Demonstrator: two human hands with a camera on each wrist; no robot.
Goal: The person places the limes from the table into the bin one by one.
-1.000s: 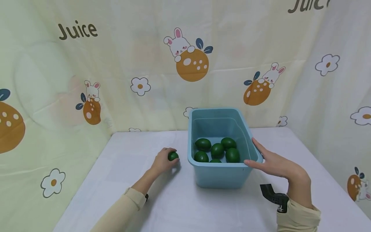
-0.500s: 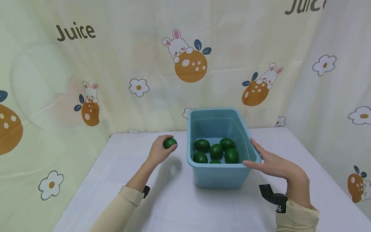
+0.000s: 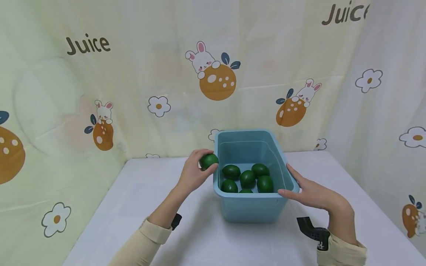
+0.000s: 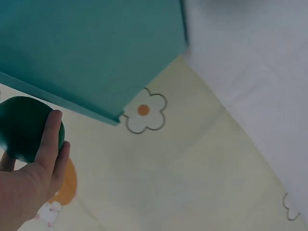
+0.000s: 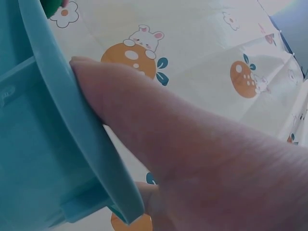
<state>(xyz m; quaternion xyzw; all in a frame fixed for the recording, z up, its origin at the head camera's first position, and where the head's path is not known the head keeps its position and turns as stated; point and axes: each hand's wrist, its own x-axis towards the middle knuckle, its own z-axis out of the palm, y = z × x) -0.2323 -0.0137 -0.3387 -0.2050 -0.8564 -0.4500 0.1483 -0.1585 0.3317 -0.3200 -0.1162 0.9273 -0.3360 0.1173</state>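
My left hand [image 3: 194, 172] holds a dark green lime [image 3: 209, 162] between thumb and fingers, beside the left rim of a light blue plastic bin [image 3: 249, 208]. In the left wrist view, the fingers [image 4: 48, 144] curve round the lime [image 4: 24, 127] just below the bin's rim [image 4: 62, 103]. Several similar limes [image 3: 247, 179] lie loose on the bin's floor, the nearest partly hidden by its front wall. My right hand [image 3: 313, 192] rests on the bin's near right corner, thumb at the front rim and fingers extended along the right side; the right wrist view has the thumb [image 5: 110, 86] against the rim.
The bin stands on a white-covered table [image 3: 149, 192]. A cream curtain [image 3: 133, 74] printed with rabbits, fruit and flowers hangs behind the table and along both sides. A black wrist strap [image 3: 314, 232] is on the right forearm.
My left hand has lifted the lime off the table and carried it up and right to the bin's left rim. The right hand stays at the bin's corner. The view has tilted slightly up.
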